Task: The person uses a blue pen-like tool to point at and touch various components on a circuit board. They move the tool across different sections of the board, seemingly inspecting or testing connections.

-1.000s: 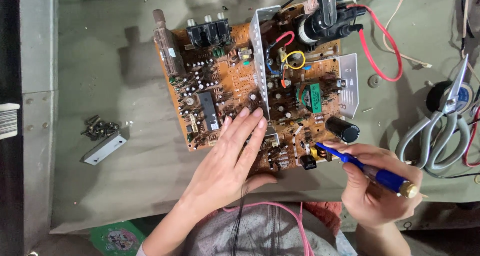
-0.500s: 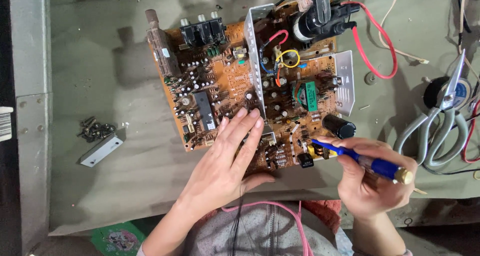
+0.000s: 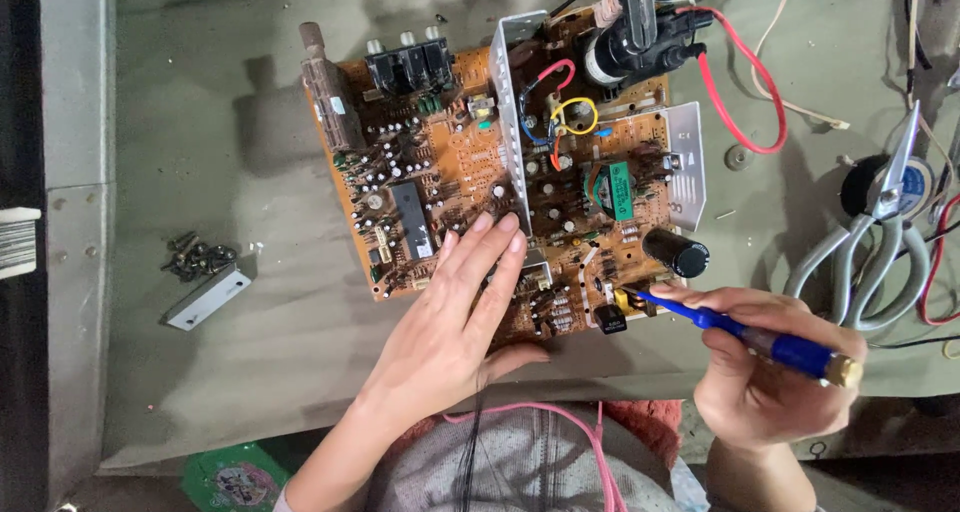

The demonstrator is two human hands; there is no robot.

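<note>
Fig.: Head view, both hands at an orange circuit board (image 3: 450, 187) lying component-side up on the desk (image 3: 200, 392).

L. hand (image 3: 450, 322): open, flat, fingers (image 3: 478, 257) spread over the board's near edge, palm partly on the desk. Judged as a hold-down, so the board doesn't slide under tool pressure.

R. hand (image 3: 765, 372): closed in a pen-style grip round a blue-handled tool (image 3: 745, 334), prob. a screwdriver or soldering iron; can't tell which. The tip meets a small yellow part (image 3: 630, 299) at the board's near-right corner, just left of the hand. The pen grip suits fine control.

Surroundings: black capacitor (image 3: 677, 252) just beyond the tool tip; scissors (image 3: 875, 247) beyond the r. hand, within reach; loose screws (image 3: 198, 256) and a small metal bracket (image 3: 207, 296) well left of the l. hand, apparently set aside.
</note>
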